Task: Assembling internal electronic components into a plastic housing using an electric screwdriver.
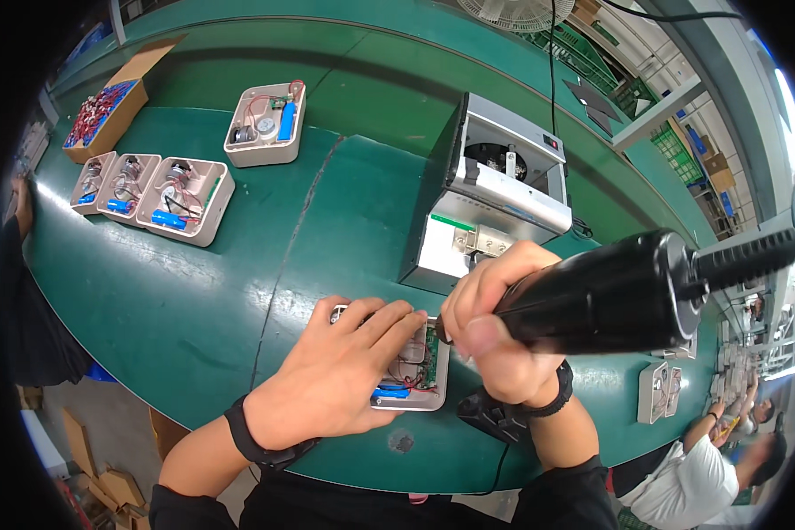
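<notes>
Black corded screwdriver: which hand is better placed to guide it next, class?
Probably the right hand: it grips the corded screwdriver near the open housing, while the left hand lies across that housing.

The power screwdriver (592, 300) is glossy black, its ribbed cable (751, 261) black too. The housing (426, 405) is pale beige, with a bright blue battery (389, 392) and a green circuit board (430, 358) inside. The tabletop (327, 247) is deep green, crossed by a dark seam (291, 252). The machine (521, 201) is silver and black, with a bright green strip (451, 222). The cardboard box (124, 125) is tan, its contents (97, 113) speckled red and blue. Both sleeves (185, 508) are black; a co-worker's shirt (693, 490) is white.
</notes>
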Motion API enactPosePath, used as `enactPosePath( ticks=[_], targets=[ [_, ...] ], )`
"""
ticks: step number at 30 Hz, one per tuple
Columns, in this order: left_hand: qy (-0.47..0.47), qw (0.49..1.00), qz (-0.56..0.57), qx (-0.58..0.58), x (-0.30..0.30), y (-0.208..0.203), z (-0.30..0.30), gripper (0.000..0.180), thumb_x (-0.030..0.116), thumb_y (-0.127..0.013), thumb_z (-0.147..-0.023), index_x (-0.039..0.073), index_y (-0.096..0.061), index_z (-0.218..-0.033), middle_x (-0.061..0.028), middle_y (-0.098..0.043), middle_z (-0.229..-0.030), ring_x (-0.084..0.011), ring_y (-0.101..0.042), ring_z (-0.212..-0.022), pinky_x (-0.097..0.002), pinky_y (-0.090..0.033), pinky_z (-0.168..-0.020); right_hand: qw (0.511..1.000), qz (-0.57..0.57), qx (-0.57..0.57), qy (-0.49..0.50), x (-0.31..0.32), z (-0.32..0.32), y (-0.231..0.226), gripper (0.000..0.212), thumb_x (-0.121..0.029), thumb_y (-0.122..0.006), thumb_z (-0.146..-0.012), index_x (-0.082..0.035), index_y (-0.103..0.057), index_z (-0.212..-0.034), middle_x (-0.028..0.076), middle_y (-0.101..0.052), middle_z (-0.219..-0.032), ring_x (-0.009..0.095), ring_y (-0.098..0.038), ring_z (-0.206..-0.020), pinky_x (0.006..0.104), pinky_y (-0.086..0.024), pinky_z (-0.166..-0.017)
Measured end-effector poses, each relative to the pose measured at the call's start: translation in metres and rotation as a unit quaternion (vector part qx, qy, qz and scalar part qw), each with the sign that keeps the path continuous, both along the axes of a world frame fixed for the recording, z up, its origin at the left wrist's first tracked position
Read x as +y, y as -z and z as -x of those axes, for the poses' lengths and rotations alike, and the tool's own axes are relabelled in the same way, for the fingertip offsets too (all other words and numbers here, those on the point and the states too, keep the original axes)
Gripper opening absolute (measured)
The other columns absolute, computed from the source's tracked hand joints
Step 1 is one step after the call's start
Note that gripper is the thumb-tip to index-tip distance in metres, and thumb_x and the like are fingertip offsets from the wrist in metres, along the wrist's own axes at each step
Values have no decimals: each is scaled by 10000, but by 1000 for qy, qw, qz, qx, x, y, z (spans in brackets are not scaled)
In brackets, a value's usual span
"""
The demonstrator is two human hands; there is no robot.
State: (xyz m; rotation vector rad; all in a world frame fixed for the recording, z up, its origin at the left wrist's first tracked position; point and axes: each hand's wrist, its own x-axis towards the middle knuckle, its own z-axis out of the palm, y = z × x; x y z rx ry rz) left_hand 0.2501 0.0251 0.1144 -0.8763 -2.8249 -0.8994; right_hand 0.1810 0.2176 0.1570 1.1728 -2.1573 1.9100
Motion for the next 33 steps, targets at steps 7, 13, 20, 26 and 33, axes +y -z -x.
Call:
enactPosePath(
  ticks=[7, 13, 20, 26, 33],
  targets=[
    [40, 996, 71, -29, -4, -11, 2, 938, 221, -806, -638, 8, -397, -1455, -165, -505, -1369, -309, -492, -1269, -470, -398, -977, 979, 176, -102, 17, -1, -3, 15, 312, -220, -676, -904, -48, -415, -908, 51, -465, -623, 132, -428, -473, 298, -429, -477],
    [41, 987, 146, -48, -41, -17, 5, 1008, 82, -812, -586, 55, -347, -1480, -156, -494, -1366, -329, -460, -1297, -471, -430, -978, 965, 237, -112, 5, -9, -15, -8, 297, -235, -654, -914, -66, -410, -912, 34, -431, -588, 147, -441, -456, 312, -430, -455],
    [-14, 971, 233, 55, -65, -15, 115, 948, 91, -806, -588, 79, -393, -1441, -176, -483, -1360, -349, -397, -1362, -525, -384, -1066, 919, 286, -9, -270, 95, 38, -13, 317, -250, -682, -908, -48, -459, -1007, 76, -503, -735, 187, -485, -552, 336, -440, -505],
    [-423, 881, 165, 137, -64, 10, 154, 845, 240, -833, -684, 48, -429, -1400, -223, -431, -1447, -377, -300, -1448, -610, -341, -1077, 873, 304, 71, -375, 24, 108, -7, 260, -219, -580, -969, -44, -392, -932, 29, -408, -597, 114, -383, -425, 255, -369, -419],
    [-441, 863, 69, 234, -137, 62, 230, 628, 174, -703, -836, 8, -436, -1380, -278, -437, -1426, -441, -363, -1404, -624, -374, -1052, 905, 309, 65, -284, -17, 76, -34, 263, -216, -583, -969, -43, -389, -933, 28, -408, -603, 108, -380, -426, 245, -365, -415]
  ],
)
